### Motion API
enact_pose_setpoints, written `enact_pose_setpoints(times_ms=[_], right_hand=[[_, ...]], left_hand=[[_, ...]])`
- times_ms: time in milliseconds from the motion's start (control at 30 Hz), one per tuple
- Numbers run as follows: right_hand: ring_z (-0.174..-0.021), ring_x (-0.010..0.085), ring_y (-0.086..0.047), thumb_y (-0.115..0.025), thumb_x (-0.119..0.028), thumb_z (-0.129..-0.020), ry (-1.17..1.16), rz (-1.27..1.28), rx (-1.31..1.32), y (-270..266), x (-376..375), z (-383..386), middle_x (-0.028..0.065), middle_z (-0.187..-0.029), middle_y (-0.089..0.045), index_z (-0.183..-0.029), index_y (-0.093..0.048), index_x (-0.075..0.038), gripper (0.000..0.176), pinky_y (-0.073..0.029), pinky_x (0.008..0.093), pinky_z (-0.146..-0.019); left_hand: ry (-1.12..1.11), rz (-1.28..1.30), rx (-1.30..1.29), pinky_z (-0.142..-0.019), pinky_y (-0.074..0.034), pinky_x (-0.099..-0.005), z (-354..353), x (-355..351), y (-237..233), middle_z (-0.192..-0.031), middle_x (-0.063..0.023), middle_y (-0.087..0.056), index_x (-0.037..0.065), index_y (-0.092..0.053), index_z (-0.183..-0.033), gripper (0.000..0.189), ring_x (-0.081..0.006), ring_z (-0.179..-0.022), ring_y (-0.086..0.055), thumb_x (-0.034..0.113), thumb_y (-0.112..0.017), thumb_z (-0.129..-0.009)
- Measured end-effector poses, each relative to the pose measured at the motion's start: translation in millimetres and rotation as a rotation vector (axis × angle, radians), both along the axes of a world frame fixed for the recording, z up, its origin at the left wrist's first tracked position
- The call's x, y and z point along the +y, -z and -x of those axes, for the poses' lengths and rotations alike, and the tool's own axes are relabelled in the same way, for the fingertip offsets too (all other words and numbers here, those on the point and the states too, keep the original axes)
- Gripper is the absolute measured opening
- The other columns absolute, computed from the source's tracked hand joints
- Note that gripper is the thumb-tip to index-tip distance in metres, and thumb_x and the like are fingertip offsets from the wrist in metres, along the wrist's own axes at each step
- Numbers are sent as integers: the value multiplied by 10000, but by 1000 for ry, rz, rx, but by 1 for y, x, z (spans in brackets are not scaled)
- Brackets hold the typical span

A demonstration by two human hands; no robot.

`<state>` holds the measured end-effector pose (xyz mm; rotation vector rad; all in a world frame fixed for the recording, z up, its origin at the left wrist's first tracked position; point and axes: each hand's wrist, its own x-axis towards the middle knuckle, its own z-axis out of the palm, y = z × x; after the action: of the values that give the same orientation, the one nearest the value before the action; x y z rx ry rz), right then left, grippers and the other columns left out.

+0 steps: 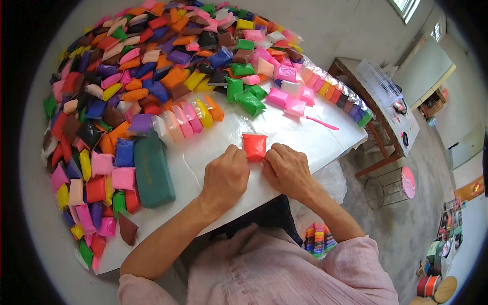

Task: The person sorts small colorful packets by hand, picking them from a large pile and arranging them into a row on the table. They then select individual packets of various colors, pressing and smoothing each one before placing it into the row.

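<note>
A small clear packet with a soft red filling (254,146) is over the white tabletop near its front edge. My left hand (226,172) is closed at its left lower side, fingers curled and thumb tucked in. At the opposite lower corner, my right hand (287,169) is closed too, pinching the packet's edge. Both sets of fingertips are partly hidden by the knuckles. To the left lies a dark green case (153,173). Beyond the hands stands a row of packets in white, pink, yellow and orange (188,121).
Many coloured packets (147,66) are heaped along the back and left. Green packets (250,101) and a pink plastic stick (323,123) lie farther back. A row of packets (335,94) lines the right edge. A stool (408,183) and second table (373,89) stand to the right.
</note>
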<state>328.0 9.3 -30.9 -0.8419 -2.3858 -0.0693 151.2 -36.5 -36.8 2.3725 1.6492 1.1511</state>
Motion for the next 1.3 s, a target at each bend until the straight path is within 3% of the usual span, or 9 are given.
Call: enact_pose_setpoints(times_ms=[300,400,433,633,833,933,1067,1100,1300], right_hand=[[-574,245,-580,-679,-123,-778,48,148,164,-2,-5,-1,97,-644,-562,-734,-574,-17,156,-447,352,-525],[-600,288,-636,-690,-271,-828,125,610,241,-23,-6,-7,133,-655,-634,-761,-646,-10,273,-489,392,-565],[-567,269,-629,-685,-393,-853,157,593,269,-22,-1,-6,162,-637,-642,-766,-682,24,425,-485,372,-564],[-529,225,-561,-701,-503,-801,238,766,186,-51,7,9,184,-616,-613,-730,-658,74,583,-450,375,-545],[-620,275,-624,-726,-410,-737,224,718,147,-48,20,17,185,-691,-646,-766,-656,54,470,-479,394,-595],[-614,135,-625,-722,-253,-773,98,551,209,-44,41,24,93,-759,-687,-899,-668,26,311,-502,289,-592],[-789,140,-650,-681,-180,-780,-129,818,379,-52,71,46,68,-924,-655,-1044,-607,19,339,-528,293,-710],[-853,148,-646,-661,-151,-782,-145,932,374,-60,74,51,59,-973,-628,-1112,-571,13,379,-528,304,-750],[-830,303,-655,-648,-191,-720,-60,557,213,-35,123,69,177,-908,-663,-971,-604,13,326,-508,385,-746]], left_hand=[[32,-76,-20,-591,-480,-434,-1,-1,2,-782,-155,-511,0,-511,-812,91,-357,-664,-566,37,-594,-816],[-5,-191,24,-568,-467,-415,-5,-3,0,-759,-139,-501,10,-499,-782,103,-325,-643,-557,26,-600,-788],[9,-236,88,-558,-456,-403,-5,-4,-1,-751,-132,-494,12,-504,-781,102,-307,-637,-550,25,-605,-775],[38,-465,387,-535,-398,-335,-7,-14,-13,-732,-93,-469,4,-554,-835,138,-226,-618,-499,29,-627,-721],[-19,-524,378,-546,-398,-316,-7,-14,-11,-765,-74,-498,17,-565,-840,131,-197,-643,-520,78,-649,-760],[-3,-477,243,-564,-427,-342,-11,-12,-9,-782,-103,-518,-12,-579,-890,175,-234,-659,-540,68,-664,-759],[28,-416,209,-564,-443,-350,-9,-10,-4,-765,-103,-510,3,-575,-861,152,-245,-653,-554,73,-667,-762],[36,-403,206,-562,-445,-351,-7,-9,-3,-759,-103,-507,9,-572,-852,146,-247,-651,-557,72,-667,-761],[51,-287,213,-558,-448,-347,-5,-9,0,-732,-97,-481,36,-539,-796,138,-241,-624,-552,59,-662,-739]])
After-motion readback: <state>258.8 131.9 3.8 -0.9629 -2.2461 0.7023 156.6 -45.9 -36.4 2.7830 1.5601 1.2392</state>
